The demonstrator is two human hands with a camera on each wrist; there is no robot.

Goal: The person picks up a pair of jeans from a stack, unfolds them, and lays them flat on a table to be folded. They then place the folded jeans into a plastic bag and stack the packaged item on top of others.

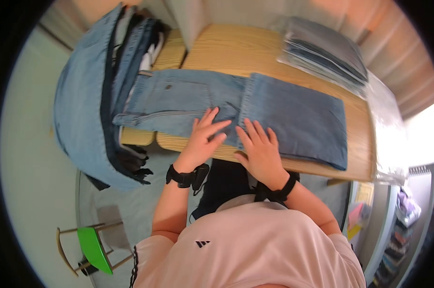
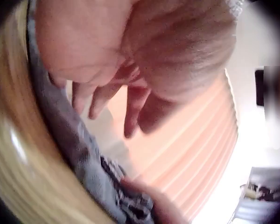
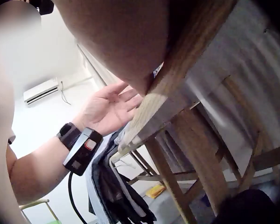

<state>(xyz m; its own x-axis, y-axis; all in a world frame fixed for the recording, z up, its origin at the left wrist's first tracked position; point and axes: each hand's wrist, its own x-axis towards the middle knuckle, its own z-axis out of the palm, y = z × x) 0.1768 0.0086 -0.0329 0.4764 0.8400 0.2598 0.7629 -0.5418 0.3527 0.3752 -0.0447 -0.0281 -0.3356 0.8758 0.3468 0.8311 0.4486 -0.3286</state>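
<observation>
Blue jeans [image 1: 294, 120] lie across the wooden table, their right part folded into a flat rectangle and the waist part [image 1: 178, 93] stretching left. The left hand [image 1: 201, 140], fingers spread, is over the middle of the jeans, left of the folded edge. The right hand [image 1: 262, 153] has its fingertips on the near left part of the folded section, fingers extended. In the left wrist view the left hand [image 2: 135, 56] is above the denim [image 2: 79, 144] with its fingers extended. The right wrist view shows the left hand [image 3: 109, 107] beyond the table edge; the right fingers are hidden there.
A pile of jeans [image 1: 85, 96] hangs over the table's left end. Plastic-wrapped folded garments [image 1: 325, 50] are stacked at the back right, with clear plastic [image 1: 392, 129] over the right end. A green chair [image 1: 93, 249] stands at lower left, and shelves [image 1: 394, 235] at lower right.
</observation>
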